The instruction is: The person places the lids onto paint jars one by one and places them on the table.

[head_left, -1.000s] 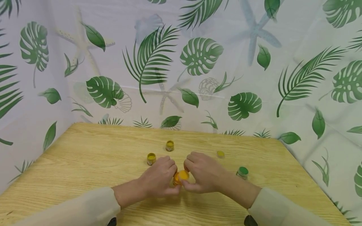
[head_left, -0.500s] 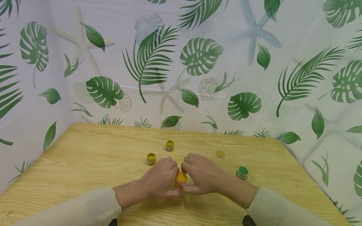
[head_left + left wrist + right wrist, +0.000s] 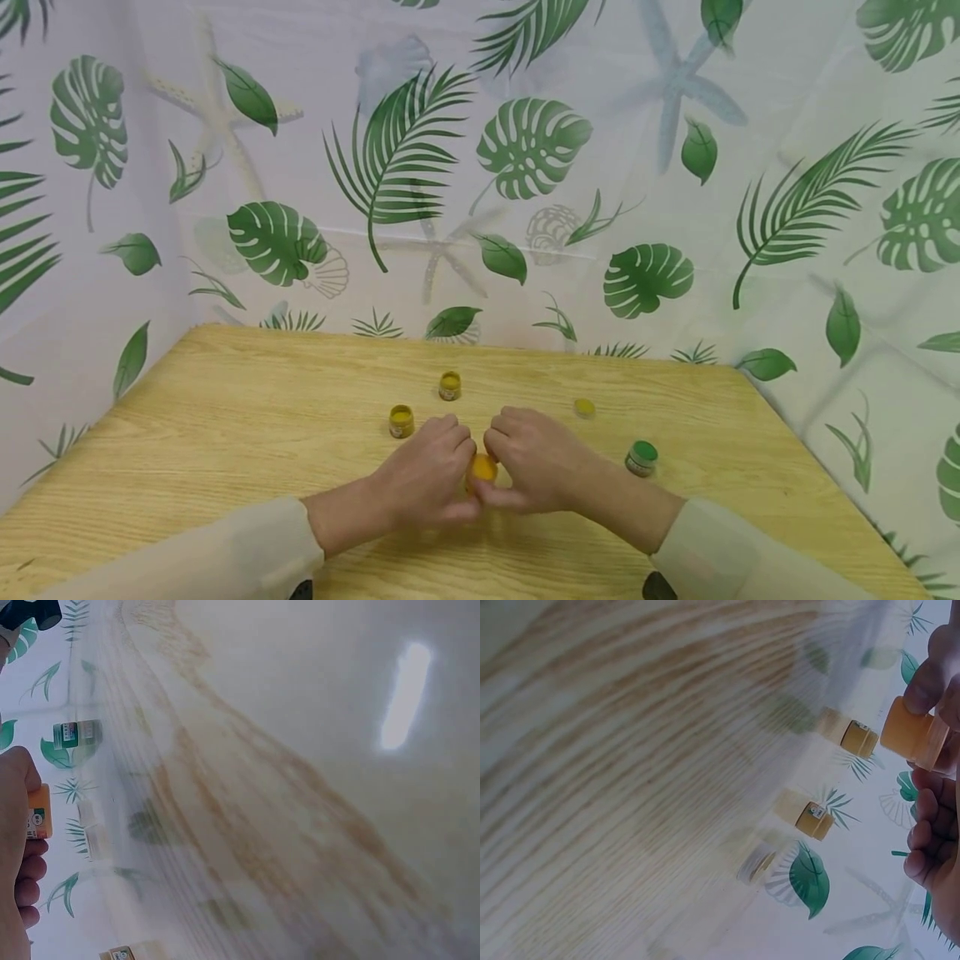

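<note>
My left hand (image 3: 427,471) grips a small orange paint jar (image 3: 902,729) low over the wooden table. On its top sits a clear lid (image 3: 932,742), which my right hand (image 3: 536,462) pinches at the edge. Seen from the head, the lid's orange face shows between both thumbs, lined up over the jar. Part of the jar is hidden behind my fingers. In the left wrist view the jar's label peeks out beside the hand.
Two uncovered yellow paint jars, one nearer (image 3: 401,422) and one farther back (image 3: 450,386), stand left of centre. A loose yellow lid (image 3: 584,408) lies at right. Near my right wrist stands a green-topped jar (image 3: 641,458). A leaf-patterned cloth (image 3: 525,300) hangs behind the table (image 3: 285,400).
The lid has shifted slightly left, from offset beside the jar's mouth to lined up over it. Both hands have barely moved and keep their hold.
</note>
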The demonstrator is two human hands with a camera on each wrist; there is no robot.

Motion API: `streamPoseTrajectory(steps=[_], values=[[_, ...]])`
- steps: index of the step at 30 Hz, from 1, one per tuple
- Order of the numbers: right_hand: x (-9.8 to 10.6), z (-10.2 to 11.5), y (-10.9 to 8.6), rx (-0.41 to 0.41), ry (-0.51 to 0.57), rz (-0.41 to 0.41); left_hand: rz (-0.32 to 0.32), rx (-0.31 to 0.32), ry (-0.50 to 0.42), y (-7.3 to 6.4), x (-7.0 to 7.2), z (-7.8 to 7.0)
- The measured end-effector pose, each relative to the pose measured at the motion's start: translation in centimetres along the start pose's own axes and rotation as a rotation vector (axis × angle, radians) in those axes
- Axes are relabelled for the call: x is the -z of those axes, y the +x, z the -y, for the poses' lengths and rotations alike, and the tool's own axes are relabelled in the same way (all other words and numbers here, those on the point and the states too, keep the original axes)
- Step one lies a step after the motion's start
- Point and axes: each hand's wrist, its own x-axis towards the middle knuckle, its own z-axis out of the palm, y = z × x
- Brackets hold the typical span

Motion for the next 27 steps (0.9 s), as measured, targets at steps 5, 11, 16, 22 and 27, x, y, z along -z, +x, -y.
streamPoseTrajectory(steps=[5, 11, 16, 22, 27], values=[[-0.2, 0.1, 0.2, -0.010, -0.040, -0.040, -0.004, 0.020, 0.018, 0.1, 0.0, -0.1], [-0.4, 0.5, 0.3, -0.052, -0.068, -0.026, 0.031, 0.053, 0.013, 0.1, 0.2, -0.2], [0.2, 0.3, 0.2, -0.075, -0.050, 0.025, 0.062, 0.056, -0.025, 0.0, 0.3, -0.2], [0.9, -0.2, 0.2, -0.024, 0.037, 0.037, 0.048, 0.048, -0.081, -0.3, 0.4, 0.3], [0.9, -0.1, 0.3, 0.041, 0.033, 0.031, 0.014, 0.030, -0.110, -0.4, 0.3, 0.4]])
